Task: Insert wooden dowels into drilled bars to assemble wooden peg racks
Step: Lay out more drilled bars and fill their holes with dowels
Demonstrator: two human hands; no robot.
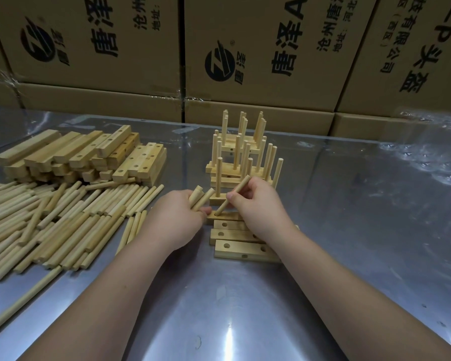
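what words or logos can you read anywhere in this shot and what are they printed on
"唐泽" beside a round logo: left cardboard box, printed sideways.
"沧州唐", "地址:": same box, cut off by the frame's top edge.
"唐泽A", "沧州唐泽", "地址:河北": middle cardboard box, also beside a round logo.
"技有限公司", "P头盔": right cardboard box.
The small bracketed line on the right box is too blurred to read.

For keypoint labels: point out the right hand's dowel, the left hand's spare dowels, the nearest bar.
right-hand dowel (pixel 241 184), head view, upper shaft.
spare dowels (pixel 205 199), head view, upper ends.
nearest bar (pixel 245 247), head view, top face.
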